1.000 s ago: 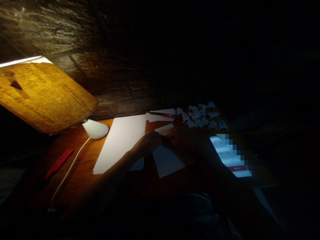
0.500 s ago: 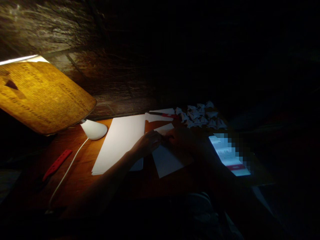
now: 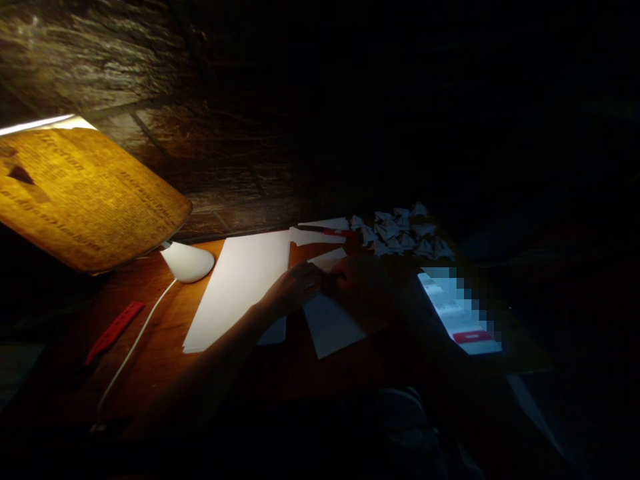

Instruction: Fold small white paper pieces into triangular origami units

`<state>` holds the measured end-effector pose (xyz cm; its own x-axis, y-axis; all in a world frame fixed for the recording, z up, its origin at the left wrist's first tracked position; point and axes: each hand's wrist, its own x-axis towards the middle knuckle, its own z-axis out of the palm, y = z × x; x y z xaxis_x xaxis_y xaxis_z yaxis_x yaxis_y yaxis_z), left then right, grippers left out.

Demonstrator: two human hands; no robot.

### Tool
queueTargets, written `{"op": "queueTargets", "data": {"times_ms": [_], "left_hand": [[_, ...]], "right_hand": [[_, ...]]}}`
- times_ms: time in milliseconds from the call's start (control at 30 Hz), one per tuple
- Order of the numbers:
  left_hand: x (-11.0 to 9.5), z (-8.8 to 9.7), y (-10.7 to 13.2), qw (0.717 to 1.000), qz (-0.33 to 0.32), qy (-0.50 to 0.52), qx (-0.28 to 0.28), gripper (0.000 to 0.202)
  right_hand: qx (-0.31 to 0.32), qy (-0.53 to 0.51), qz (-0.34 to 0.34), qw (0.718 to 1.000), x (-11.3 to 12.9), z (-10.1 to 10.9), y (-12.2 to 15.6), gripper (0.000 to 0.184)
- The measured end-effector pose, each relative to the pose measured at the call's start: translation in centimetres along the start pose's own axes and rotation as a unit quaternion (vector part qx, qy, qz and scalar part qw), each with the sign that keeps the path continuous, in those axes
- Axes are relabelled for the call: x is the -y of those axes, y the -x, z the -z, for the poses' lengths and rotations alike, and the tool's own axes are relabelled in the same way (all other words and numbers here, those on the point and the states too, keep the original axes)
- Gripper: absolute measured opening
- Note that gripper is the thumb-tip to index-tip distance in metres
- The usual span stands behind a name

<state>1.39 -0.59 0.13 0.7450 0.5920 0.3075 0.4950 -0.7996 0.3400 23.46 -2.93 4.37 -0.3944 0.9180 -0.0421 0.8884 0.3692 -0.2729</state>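
In dim lamp light, my left hand [image 3: 295, 288] and my right hand [image 3: 361, 279] meet over a white sheet of paper [image 3: 333, 321] on the wooden table [image 3: 165, 333]. Both hands have their fingers curled and pinched at the sheet's upper edge, close together. What sits between the fingertips is too dark to make out beyond the paper itself. A stack of white paper [image 3: 240, 287] lies just left of my left hand. A heap of small folded paper pieces [image 3: 403, 233] lies behind my right hand.
A lit phone [image 3: 460, 313] lies at the right. A white lamp base [image 3: 187, 261] with its cord [image 3: 133, 347] and a yellow shade [image 3: 85, 197] stands at the left. A red strip [image 3: 115, 323] lies near the left edge. A red-handled tool [image 3: 327, 231] rests on paper scraps behind.
The hands stay at the sheet's upper edge with only slight finger shifts. The view has moved a little.
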Motion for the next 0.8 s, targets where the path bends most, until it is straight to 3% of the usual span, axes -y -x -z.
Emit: {"op": "queueTargets", "data": {"times_ms": [133, 467, 800], "left_hand": [[0.11, -0.22, 0.01, 1.0, -0.007, 0.004, -0.013, 0.009], [0.07, -0.35, -0.07, 1.0, -0.004, -0.003, -0.016, 0.011], [0.47, -0.63, 0.11, 0.999, -0.013, -0.027, -0.014, 0.013]], "right_hand": [[-0.012, -0.004, 0.0, 1.0, 0.2, 0.2, 0.1, 0.038], [0.038, 0.012, -0.019, 0.999, 0.1, 0.92, 0.34, 0.034], [0.027, 0.028, -0.022, 0.999, 0.31, 0.84, 0.28, 0.035]]}}
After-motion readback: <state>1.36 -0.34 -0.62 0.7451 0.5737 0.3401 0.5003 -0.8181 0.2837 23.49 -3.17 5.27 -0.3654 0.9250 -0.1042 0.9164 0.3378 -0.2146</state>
